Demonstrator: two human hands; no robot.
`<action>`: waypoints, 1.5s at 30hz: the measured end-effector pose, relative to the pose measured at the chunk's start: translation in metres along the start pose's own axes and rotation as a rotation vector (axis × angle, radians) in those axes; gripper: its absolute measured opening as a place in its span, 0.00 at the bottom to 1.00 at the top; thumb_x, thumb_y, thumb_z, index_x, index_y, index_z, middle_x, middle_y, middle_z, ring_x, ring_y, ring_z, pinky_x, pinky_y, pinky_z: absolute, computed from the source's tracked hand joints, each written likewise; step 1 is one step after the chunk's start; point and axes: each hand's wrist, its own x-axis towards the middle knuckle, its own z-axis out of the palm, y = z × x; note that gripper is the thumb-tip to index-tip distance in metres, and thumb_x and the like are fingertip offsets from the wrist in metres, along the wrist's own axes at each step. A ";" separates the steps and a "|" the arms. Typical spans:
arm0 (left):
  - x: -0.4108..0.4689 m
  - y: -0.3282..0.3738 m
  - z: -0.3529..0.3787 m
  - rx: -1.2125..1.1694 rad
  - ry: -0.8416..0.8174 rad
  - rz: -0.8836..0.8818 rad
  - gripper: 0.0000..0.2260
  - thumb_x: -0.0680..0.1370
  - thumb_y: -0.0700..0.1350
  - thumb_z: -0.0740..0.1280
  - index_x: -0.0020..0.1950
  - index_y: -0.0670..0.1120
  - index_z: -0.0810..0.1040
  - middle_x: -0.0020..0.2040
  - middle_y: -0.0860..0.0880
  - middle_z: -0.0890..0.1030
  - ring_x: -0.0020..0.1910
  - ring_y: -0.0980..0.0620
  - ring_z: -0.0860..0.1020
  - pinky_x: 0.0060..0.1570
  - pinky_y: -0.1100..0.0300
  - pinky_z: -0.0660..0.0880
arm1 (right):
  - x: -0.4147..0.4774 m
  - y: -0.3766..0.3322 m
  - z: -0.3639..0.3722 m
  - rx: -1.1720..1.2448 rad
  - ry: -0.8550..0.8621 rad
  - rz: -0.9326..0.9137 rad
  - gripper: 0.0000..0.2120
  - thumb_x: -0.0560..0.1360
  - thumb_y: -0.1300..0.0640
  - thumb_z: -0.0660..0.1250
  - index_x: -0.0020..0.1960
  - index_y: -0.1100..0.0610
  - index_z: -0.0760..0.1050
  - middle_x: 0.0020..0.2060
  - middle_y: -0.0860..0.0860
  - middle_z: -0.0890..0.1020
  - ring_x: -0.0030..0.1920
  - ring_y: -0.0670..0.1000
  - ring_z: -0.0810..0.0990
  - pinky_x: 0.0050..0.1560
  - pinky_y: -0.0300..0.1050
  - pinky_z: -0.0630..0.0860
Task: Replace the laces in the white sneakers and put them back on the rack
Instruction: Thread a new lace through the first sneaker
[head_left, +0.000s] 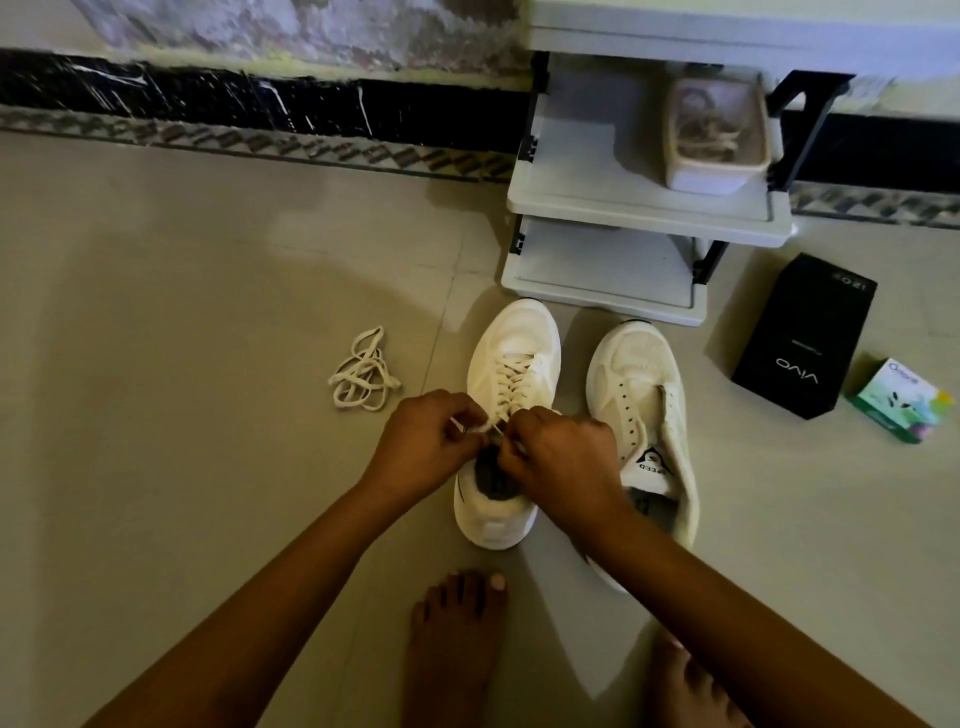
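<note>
Floor tiles before the rack (639, 208) carry both sneakers: the left hand (428, 441) and right hand (558, 457) each pinch a lace end over the laced shoe (511, 374), apparently knotting it, while the unlaced shoe (644, 395) awaits the spare lace (363, 371).

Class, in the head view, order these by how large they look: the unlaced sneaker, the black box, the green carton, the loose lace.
1. unlaced sneaker
2. black box
3. green carton and loose lace: these look about alike, so I leave them unranked.
</note>
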 end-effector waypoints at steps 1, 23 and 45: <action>0.000 -0.001 0.002 -0.010 0.006 -0.012 0.08 0.73 0.43 0.71 0.51 0.47 0.83 0.48 0.49 0.83 0.41 0.53 0.80 0.46 0.60 0.76 | 0.001 -0.002 0.001 -0.031 0.017 -0.002 0.12 0.63 0.52 0.77 0.30 0.55 0.76 0.23 0.49 0.76 0.18 0.50 0.71 0.23 0.34 0.59; 0.003 -0.007 0.004 -0.333 -0.021 -0.140 0.07 0.73 0.36 0.70 0.46 0.48 0.83 0.42 0.49 0.84 0.43 0.59 0.80 0.48 0.64 0.77 | 0.007 -0.008 0.026 -0.182 0.215 -0.019 0.17 0.53 0.52 0.81 0.27 0.56 0.74 0.21 0.50 0.74 0.16 0.48 0.69 0.28 0.32 0.54; 0.002 -0.012 0.006 -0.308 -0.024 -0.117 0.06 0.75 0.40 0.69 0.50 0.45 0.83 0.46 0.48 0.84 0.48 0.52 0.81 0.55 0.50 0.77 | 0.006 -0.007 0.033 -0.194 0.266 0.019 0.17 0.55 0.54 0.82 0.29 0.57 0.74 0.21 0.50 0.74 0.16 0.49 0.68 0.26 0.33 0.53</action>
